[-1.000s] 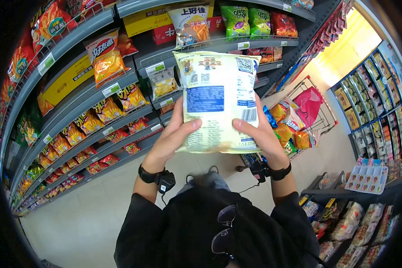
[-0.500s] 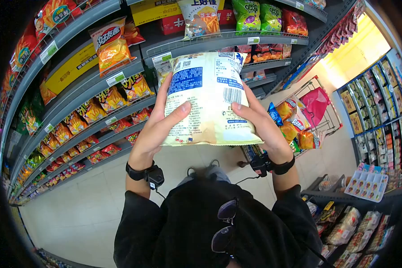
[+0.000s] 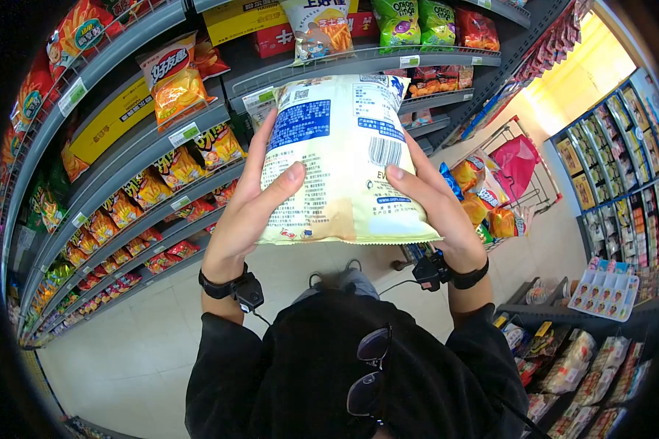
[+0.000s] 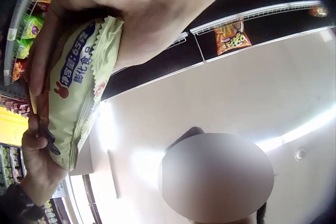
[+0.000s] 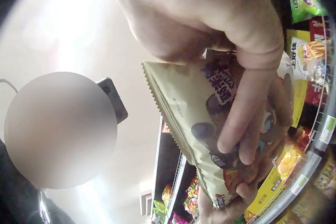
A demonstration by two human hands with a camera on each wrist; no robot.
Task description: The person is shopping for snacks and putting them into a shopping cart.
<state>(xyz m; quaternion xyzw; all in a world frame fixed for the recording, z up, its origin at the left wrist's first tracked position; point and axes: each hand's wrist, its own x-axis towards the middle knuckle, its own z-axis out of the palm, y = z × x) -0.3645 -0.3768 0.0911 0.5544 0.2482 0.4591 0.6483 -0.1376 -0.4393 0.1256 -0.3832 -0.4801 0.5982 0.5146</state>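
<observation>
A puffy, pale yellow snack bag (image 3: pixel 337 172) is held up in front of the chest, its printed back with blue text panels and a barcode facing the head camera. My left hand (image 3: pixel 250 196) grips its left side, thumb on the printed back and fingers behind. On the other side my right hand (image 3: pixel 441 208) holds it the same way, thumb beside the barcode. In the left wrist view the crimped end of the bag (image 4: pixel 84 98) shows below the palm. The right wrist view shows fingers curled over the bag's (image 5: pixel 176 103) picture-printed front.
Shelves of snack bags (image 3: pixel 176 84) curve along the left and ahead. A shopping cart (image 3: pixel 545 175) with several snack bags stands on the right, beyond the right hand. Another rack (image 3: pixel 564 358) of packaged food lies at the lower right.
The bag has come lower and nearer to the body, tilting so its back print looks larger. Both hands moved with it and kept their grip. Over the last half second it barely shifted.
</observation>
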